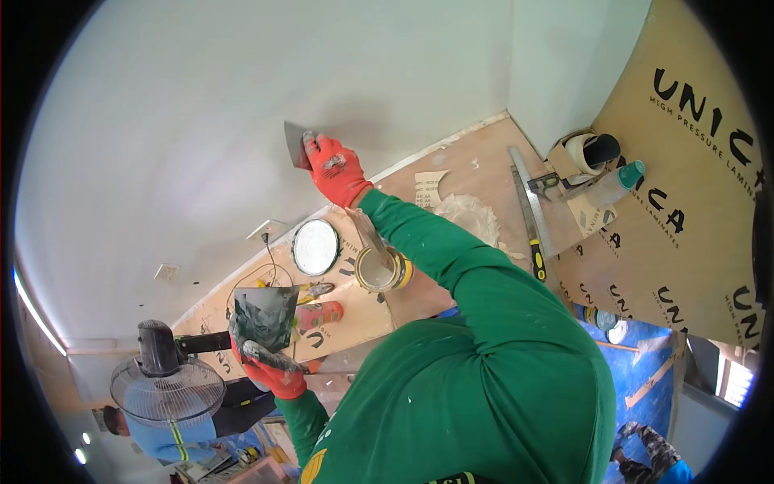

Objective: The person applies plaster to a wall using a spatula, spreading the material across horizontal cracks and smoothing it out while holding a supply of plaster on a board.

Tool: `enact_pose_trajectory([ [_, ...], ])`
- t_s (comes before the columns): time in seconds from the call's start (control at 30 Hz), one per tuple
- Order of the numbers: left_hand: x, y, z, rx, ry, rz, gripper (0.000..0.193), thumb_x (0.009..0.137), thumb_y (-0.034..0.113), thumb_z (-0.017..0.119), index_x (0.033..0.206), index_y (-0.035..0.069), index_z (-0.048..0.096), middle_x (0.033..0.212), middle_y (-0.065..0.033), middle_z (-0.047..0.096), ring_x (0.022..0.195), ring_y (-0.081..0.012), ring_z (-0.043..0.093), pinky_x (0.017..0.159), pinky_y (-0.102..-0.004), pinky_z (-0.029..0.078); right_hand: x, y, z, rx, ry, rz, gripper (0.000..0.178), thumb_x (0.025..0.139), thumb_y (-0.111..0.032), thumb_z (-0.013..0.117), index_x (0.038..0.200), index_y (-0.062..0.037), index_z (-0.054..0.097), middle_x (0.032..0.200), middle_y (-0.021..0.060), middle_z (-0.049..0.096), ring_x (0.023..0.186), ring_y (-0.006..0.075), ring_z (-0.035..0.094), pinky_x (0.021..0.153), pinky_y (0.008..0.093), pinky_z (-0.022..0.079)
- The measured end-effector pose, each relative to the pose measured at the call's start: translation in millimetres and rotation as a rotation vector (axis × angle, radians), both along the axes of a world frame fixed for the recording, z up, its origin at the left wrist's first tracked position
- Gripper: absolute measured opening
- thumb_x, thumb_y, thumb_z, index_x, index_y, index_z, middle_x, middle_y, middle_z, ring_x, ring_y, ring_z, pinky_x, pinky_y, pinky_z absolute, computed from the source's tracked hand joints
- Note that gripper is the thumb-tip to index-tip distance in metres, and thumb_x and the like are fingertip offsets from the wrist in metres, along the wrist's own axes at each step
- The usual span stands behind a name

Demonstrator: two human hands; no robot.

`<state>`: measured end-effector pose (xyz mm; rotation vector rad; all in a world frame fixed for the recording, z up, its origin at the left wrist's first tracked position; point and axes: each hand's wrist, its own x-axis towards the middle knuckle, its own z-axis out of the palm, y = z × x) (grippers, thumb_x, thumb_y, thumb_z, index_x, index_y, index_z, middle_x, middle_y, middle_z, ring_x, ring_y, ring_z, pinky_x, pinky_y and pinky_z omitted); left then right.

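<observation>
My right hand (332, 168), in a red work glove, grips a putty knife (296, 147) whose flat blade is at the pale wall (185, 97). In my red-gloved left hand (272, 371), lower and to the left, is a broad square scraper (266, 319). Its shiny dark blade is smeared with pale paste, and it is held up above the bench. Between my arms stands an open can (376, 271) with a flat stick in it. A round white-coated lid (315, 247) lies beside the can, close to the wall.
Pliers (316, 290), a red can (320, 315) and a cord lie on the paper-covered bench (282, 278). A handsaw (530, 226) and metal straightedge (528, 194) are to the right. A fan (168, 379) stands at left, near another person (169, 431). Printed brown board (645, 242) covers the right side.
</observation>
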<state>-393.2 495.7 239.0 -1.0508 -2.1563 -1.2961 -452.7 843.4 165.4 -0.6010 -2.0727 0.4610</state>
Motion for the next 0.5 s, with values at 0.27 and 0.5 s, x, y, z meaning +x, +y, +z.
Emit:
enact_pose_trajectory([
  [0.27, 15.0, 36.7, 21.8, -0.162, 0.178, 0.075, 0.080, 0.081, 0.038, 0.072, 0.136, -0.009, 0.038, 0.132, -0.0267, 0.049, 0.120, -0.0381, 0.050, 0.101, -0.0416, 0.041, 125.1, -12.1, 116.9, -0.109, 0.474, 0.647, 0.046, 0.089, -0.019, 0.060, 0.132, -0.0053, 0.051, 0.127, 0.0109, 0.057, 0.102, 0.0315, 0.059, 0.086, 0.0402, 0.049],
  [0.5, 18.9, 91.3, 22.5, -0.220, -0.106, -0.355, 0.061, 0.084, 0.027, 0.065, 0.134, 0.001, 0.043, 0.117, -0.0102, 0.057, 0.100, -0.0220, 0.059, 0.086, -0.0341, 0.049, 217.2, -53.3, 160.1, 0.564, 0.107, 0.836, 0.052, 0.079, -0.025, 0.060, 0.130, -0.0301, 0.052, 0.123, 0.0135, 0.053, 0.108, 0.0370, 0.055, 0.090, 0.0454, 0.046],
])
